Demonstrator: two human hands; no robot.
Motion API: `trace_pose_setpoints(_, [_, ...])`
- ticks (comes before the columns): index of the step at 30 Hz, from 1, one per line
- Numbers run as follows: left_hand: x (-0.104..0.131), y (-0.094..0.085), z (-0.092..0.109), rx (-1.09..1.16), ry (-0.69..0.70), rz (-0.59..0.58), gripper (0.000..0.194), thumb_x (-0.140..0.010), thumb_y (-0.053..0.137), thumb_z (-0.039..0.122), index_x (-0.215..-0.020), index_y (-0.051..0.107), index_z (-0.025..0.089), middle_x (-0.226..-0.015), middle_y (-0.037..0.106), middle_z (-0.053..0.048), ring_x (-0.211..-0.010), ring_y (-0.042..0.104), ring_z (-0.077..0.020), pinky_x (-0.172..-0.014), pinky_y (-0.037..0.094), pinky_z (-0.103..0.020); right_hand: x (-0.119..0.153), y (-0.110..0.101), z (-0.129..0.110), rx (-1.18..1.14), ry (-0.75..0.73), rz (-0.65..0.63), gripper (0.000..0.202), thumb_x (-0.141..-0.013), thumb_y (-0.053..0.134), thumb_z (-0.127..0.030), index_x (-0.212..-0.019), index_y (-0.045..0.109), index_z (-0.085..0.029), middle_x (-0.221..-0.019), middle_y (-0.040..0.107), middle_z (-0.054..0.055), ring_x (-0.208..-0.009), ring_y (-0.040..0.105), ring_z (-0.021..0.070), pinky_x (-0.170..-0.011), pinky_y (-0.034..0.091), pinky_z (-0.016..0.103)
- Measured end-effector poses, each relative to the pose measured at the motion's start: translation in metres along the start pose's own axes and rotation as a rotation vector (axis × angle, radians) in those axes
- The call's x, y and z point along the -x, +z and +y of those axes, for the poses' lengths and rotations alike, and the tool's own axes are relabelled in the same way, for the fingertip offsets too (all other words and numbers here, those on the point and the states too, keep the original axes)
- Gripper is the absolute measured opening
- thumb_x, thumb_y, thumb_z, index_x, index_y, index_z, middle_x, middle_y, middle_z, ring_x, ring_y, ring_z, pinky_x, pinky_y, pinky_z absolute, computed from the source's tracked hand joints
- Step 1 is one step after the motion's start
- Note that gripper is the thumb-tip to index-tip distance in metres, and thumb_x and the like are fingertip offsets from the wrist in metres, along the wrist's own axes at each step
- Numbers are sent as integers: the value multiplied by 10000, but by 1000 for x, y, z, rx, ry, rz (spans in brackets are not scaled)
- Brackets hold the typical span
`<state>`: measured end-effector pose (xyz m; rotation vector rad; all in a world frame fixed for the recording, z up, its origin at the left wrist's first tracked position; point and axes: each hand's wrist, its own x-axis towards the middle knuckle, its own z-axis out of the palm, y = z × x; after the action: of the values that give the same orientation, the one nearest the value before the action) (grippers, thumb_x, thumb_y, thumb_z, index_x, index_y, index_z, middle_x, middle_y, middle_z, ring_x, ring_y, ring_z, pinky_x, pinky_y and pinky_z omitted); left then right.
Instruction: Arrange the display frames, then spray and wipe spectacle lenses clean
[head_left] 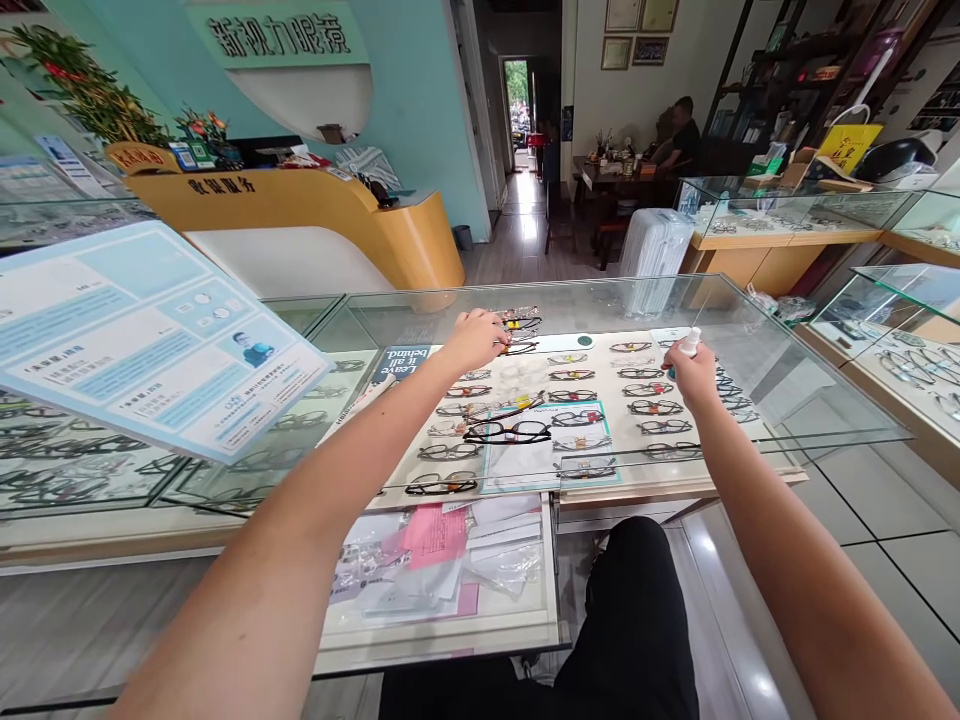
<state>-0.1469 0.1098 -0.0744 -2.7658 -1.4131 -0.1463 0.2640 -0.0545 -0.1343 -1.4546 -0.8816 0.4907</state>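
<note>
My left hand (474, 338) reaches over the far part of the glass counter top. Its fingers are curled at the near side of a small group of eyeglasses (523, 322), closed on one dark-framed pair (519, 348); the fingertips are partly hidden. My right hand (694, 375) is raised over the right side of the counter, wrapped round a small bottle with a white top (691, 338). Between my arms, another black-framed pair of eyeglasses (508, 432) lies on the glass, with its temples unfolded.
Rows of eyeglasses (651, 390) fill the glass display case (630, 290). Below, an open drawer (442, 635) holds papers and plastic bags. A blue and white sign board (150, 340) stands at left. A silver suitcase (656, 260) stands beyond; a person (684, 135) sits farther back.
</note>
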Motion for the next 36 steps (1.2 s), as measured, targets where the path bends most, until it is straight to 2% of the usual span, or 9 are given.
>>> trace_pose_setpoints(4, [1, -5, 2, 21, -23, 10, 285, -1005, 616, 347, -1094, 886, 326, -1550, 700, -62, -1505, 490, -365, -1224, 403, -542, -1, -1, 1, 15, -19, -12, 187, -676, 757, -345, -706, 595, -258, -642, 624, -16, -628, 576, 169, -561, 451, 286])
trace_pose_setpoints(7, [19, -19, 12, 98, -9, 49, 243, -997, 643, 370, -1102, 849, 298, -1552, 690, -70, -1505, 521, -360, -1235, 420, -530, -2, -1, 2, 17, 1, -9, 173, -666, 751, -330, -704, 600, -254, -641, 627, -11, -634, 583, 170, -567, 446, 290])
trace_pose_setpoints(11, [74, -42, 37, 314, 143, 15, 272, -1033, 593, 484, -1067, 797, 307, -1383, 785, -37, -1377, 651, -309, -1197, 483, -442, -3, -1, 1, 4, 26, 0, 156, -643, 742, -291, -700, 602, -251, -626, 623, -16, -630, 586, 170, -580, 447, 298])
trace_pose_setpoints(13, [108, -49, 50, 301, 187, -46, 305, -1040, 592, 560, -1052, 800, 337, -1303, 818, -25, -1306, 693, -306, -1150, 507, -442, -3, -1, 1, -3, 5, 3, 147, -651, 740, -280, -693, 602, -252, -628, 624, -17, -635, 585, 169, -592, 457, 302])
trace_pose_setpoints(16, [150, -46, 66, 205, 184, -113, 371, -1023, 631, 672, -1093, 832, 368, -1394, 802, -34, -1395, 653, -342, -1173, 485, -507, -3, -1, 2, -17, -10, -2, 122, -645, 723, -241, -676, 605, -246, -625, 621, -21, -627, 571, 157, -593, 452, 295])
trace_pose_setpoints(19, [168, -30, 73, 140, 150, -98, 398, -1055, 607, 652, -1180, 854, 366, -1531, 749, -38, -1519, 566, -369, -1217, 445, -564, -3, -1, 1, -22, 3, 5, 133, -633, 721, -214, -674, 598, -244, -608, 614, -24, -608, 558, 151, -565, 426, 287])
trace_pose_setpoints(25, [146, -6, 57, 152, 137, -47, 431, -1092, 572, 570, -1298, 850, 313, -1569, 740, -41, -1526, 547, -377, -1231, 429, -581, -3, 0, -3, -21, 20, 12, 145, -655, 750, -208, -678, 610, -236, -603, 629, -19, -613, 560, 149, -543, 420, 260])
trace_pose_setpoints(29, [121, -2, 40, 163, 162, -28, 460, -1077, 582, 546, -1334, 838, 262, -1559, 747, -64, -1540, 528, -399, -1253, 394, -606, -3, 0, -3, -5, 36, 25, 144, -660, 751, -191, -689, 615, -231, -607, 625, -29, -616, 560, 140, -557, 423, 248])
trace_pose_setpoints(36, [82, 3, 10, 180, 169, 2, 441, -1055, 606, 570, -1298, 853, 297, -1536, 764, -56, -1556, 514, -402, -1246, 360, -606, -2, 2, -4, -22, 30, 8, 112, -625, 682, -196, -701, 610, -236, -608, 629, -29, -623, 564, 148, -580, 436, 267])
